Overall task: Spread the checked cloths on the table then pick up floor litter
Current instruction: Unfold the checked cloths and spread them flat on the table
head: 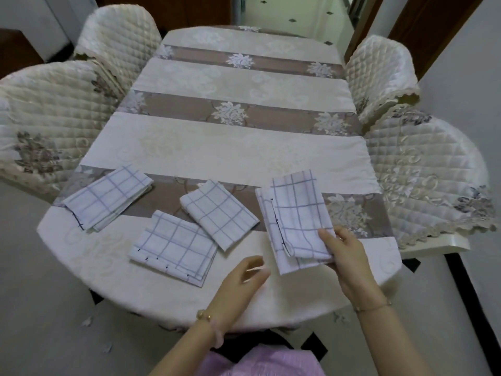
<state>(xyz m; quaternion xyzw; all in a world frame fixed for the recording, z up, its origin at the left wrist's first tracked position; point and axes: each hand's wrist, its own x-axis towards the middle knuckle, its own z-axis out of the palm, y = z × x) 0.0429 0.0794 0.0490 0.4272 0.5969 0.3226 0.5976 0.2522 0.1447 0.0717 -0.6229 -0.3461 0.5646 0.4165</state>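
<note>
While the right hand (349, 256) pinched the near right corner of the held cloth (296, 213), fingers on top of the fabric, the left hand (245, 275) hovered just beside it over the near table edge, fingers loosely curled, holding nothing. Held cloth was folded, checked, and lay partly over a second cloth (267, 226), also folded, at the near right of the table (244, 156). Three more folded checked cloths lay flat: left cloth (108, 198) at near left, centre cloth (173, 248) by the near edge, rear cloth (219, 213) just behind it, corners touching or nearly so, could not tell which. Table was covered in cream and brown floral bands. Quilted chairs (54, 123) stood on both sides, two per side. Small pale scraps (88, 320) lay on the floor at near left, below the table edge. A bracelet (372, 306) circled the right wrist.
</note>
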